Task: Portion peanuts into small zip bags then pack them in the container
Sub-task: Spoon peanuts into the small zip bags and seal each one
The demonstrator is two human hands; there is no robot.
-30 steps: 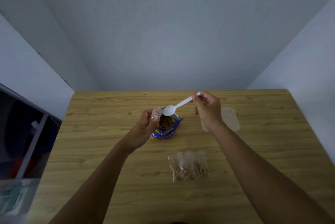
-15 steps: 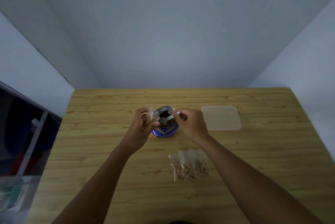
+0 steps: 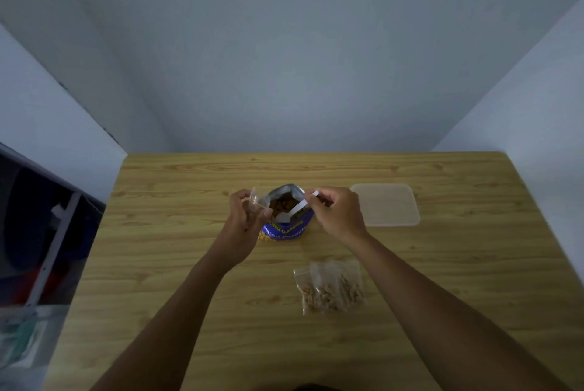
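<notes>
A blue peanut packet (image 3: 286, 229) stands open in the middle of the wooden table (image 3: 158, 264), with brown peanuts showing inside. My right hand (image 3: 336, 216) grips the handle of a white plastic spoon (image 3: 292, 212), whose bowl is down inside the packet. My left hand (image 3: 243, 220) pinches a small clear zip bag (image 3: 256, 201) just left of the packet's mouth. Two small zip bags with peanuts (image 3: 331, 289) lie overlapping on the table nearer me. A clear plastic container (image 3: 387, 204) sits to the right of my right hand.
Pale walls close in the table at the back and right. Past the table's left edge there is a dark shelf with a white frame (image 3: 47, 248) and some pale items low down (image 3: 19, 340).
My right hand came down from above the packet and dipped the spoon into it, uncovering the container behind. The left hand kept the small bag beside the packet.
</notes>
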